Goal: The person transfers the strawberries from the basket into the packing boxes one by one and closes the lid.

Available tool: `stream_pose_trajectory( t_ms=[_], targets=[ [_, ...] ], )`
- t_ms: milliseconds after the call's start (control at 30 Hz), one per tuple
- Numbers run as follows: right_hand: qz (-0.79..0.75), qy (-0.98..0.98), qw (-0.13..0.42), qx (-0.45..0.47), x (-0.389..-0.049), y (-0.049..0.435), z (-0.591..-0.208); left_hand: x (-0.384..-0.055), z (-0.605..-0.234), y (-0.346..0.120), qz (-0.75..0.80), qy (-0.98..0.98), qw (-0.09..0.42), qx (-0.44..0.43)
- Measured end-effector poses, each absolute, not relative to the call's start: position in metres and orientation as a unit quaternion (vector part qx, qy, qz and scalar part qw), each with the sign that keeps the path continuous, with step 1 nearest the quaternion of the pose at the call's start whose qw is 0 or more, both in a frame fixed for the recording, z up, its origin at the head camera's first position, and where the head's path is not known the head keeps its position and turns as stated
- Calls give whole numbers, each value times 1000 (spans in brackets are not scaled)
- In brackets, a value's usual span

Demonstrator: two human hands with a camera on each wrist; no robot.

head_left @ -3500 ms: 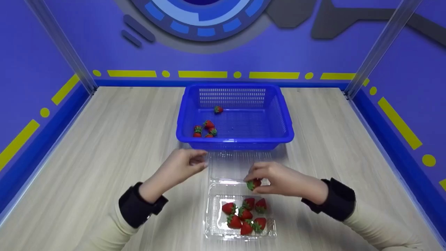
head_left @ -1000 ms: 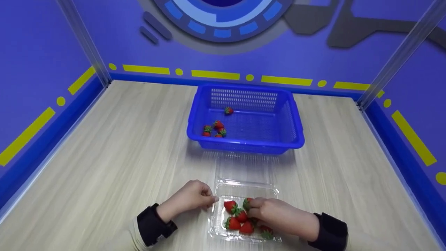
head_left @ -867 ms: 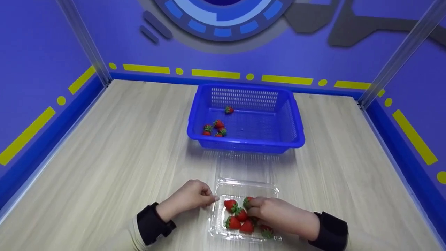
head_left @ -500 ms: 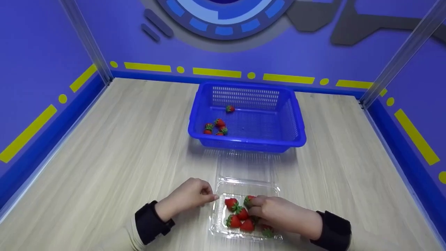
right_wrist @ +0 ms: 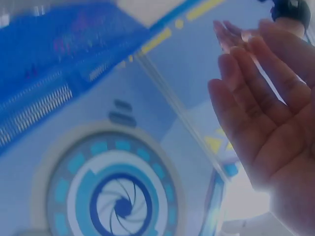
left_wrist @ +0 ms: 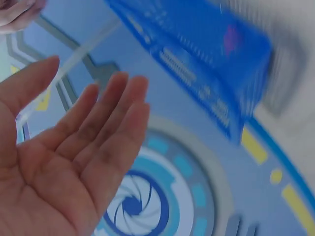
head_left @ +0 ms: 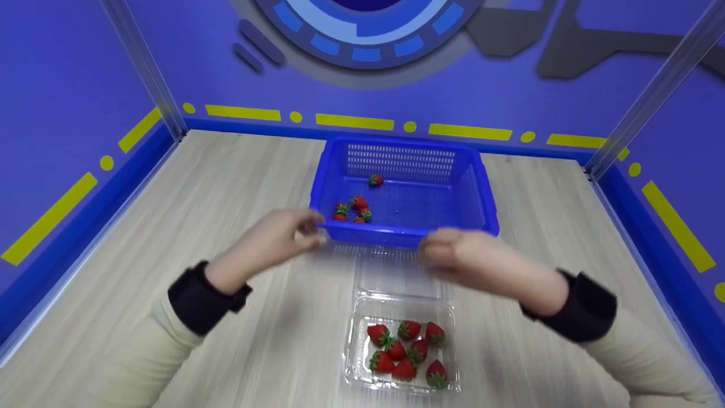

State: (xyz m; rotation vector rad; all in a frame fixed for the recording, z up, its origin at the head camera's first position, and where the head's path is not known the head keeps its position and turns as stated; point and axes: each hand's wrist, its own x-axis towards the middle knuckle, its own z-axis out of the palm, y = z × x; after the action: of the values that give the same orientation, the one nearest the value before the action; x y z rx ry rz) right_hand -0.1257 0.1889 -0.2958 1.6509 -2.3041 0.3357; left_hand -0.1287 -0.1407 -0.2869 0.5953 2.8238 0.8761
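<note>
The clustered strawberries (head_left: pixel 359 202) in the basket (head_left: pixel 402 230) lie ahead-right of the left hand (head_left: pixel 272 238), ahead-left of the farther right hand (head_left: pixel 476 258); both hands' fingers (left_wrist: pixel 118 137) are parted, empty.

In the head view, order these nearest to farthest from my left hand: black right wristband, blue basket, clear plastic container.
1. Blue basket, just ahead-right of your left hand
2. Clear plastic container, lower right
3. Black right wristband, far right
</note>
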Motion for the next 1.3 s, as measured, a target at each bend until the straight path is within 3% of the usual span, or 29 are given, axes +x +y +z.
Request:
stream_pose_trajectory(
  t_ms=[200, 400, 700, 867, 1300],
  targets=[
    [141, -830, 133, 522, -166, 184, -241, -173, -248, -142, 317, 935, 13, 158],
    [153, -873, 120, 448, -210, 170, -222, -215, -241, -137, 303, 942, -9, 144],
    [152, -905, 92, 386, -279, 155, -237, -264, -269, -138, 303, 948, 15, 93],
    [187, -920, 50, 342, -311, 143, -251, -282, -291, -143, 302, 951, 27, 57],
    [181, -945, -26, 272, -353, 117, -290, -306, -326, -134, 294, 953, 55, -40]
  ],
)
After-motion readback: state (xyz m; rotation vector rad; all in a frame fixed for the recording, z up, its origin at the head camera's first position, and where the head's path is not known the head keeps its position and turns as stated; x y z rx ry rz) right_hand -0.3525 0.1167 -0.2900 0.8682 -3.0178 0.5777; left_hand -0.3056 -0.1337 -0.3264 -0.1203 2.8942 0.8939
